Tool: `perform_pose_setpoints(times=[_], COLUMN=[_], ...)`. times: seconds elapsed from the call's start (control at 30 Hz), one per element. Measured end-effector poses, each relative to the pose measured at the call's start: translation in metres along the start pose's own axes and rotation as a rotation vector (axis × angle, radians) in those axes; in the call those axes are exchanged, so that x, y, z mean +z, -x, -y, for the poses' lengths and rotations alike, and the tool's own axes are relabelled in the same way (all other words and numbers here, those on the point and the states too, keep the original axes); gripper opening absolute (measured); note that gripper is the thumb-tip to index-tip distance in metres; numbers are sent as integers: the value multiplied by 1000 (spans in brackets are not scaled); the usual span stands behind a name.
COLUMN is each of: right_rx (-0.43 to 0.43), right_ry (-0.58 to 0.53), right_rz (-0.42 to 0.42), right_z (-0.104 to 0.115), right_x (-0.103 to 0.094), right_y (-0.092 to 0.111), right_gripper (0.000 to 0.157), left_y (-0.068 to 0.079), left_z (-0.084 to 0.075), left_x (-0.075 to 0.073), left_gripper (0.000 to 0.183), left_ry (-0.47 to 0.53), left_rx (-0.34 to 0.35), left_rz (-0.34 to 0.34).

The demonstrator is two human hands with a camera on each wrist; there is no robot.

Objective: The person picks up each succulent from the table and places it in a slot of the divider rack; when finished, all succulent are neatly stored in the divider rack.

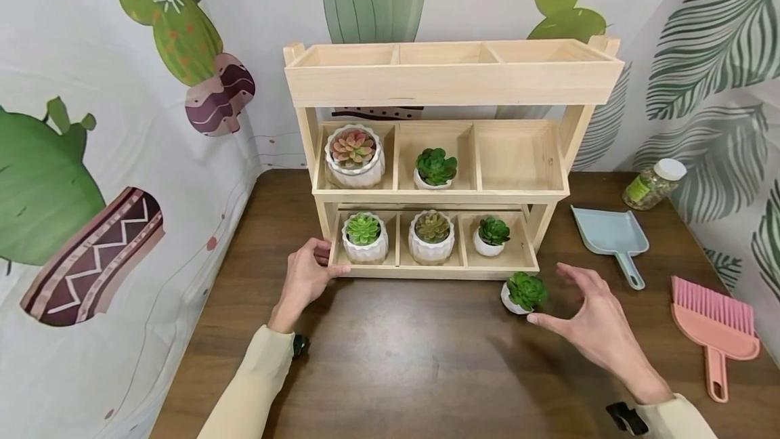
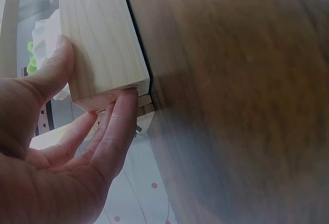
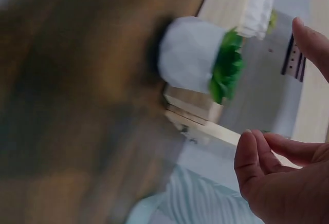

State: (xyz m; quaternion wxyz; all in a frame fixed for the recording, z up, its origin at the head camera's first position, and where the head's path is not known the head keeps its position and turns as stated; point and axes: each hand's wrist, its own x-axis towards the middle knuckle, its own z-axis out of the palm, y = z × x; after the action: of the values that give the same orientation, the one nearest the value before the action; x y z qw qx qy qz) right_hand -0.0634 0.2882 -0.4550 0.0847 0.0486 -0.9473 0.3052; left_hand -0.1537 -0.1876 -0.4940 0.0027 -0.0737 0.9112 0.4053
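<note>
A three-tier wooden plant shelf [image 1: 453, 84] stands on the table. My left hand [image 1: 307, 275] holds the front left corner of its bottom tier, thumb on the front edge and fingers against the end, as the left wrist view also shows. Just off the tier's front right corner, a small green succulent in a white pot [image 1: 518, 292] stands on the table. My right hand [image 1: 594, 320] is right of that succulent, thumb and fingers spread apart with nothing between them. The thumb tip is close to the pot in the head view; the right wrist view shows a gap.
Potted succulents fill the bottom tier [image 1: 432, 272]. The middle tier [image 1: 518, 154] has two, left and centre. To the right lie a blue dustpan [image 1: 611, 230], a pink brush [image 1: 714, 330] and a white-capped jar [image 1: 654, 185]. A patterned cloth [image 1: 73, 154] hangs behind.
</note>
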Motion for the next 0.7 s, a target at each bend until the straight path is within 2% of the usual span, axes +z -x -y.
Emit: perform_pose_setpoints(times=[0.27,0.7], right_rx=[42,70], right_ry=[11,0], right_rz=[20,63], right_z=[-14,-22], right_x=[15,28], right_y=[2,-5], right_gripper=[100,93], left_y=[0,0], left_z=[-1,-1], left_x=[0,0], left_gripper=[56,57], left_ry=[5,-5], left_rx=[-8,-17], left_rz=[5,7])
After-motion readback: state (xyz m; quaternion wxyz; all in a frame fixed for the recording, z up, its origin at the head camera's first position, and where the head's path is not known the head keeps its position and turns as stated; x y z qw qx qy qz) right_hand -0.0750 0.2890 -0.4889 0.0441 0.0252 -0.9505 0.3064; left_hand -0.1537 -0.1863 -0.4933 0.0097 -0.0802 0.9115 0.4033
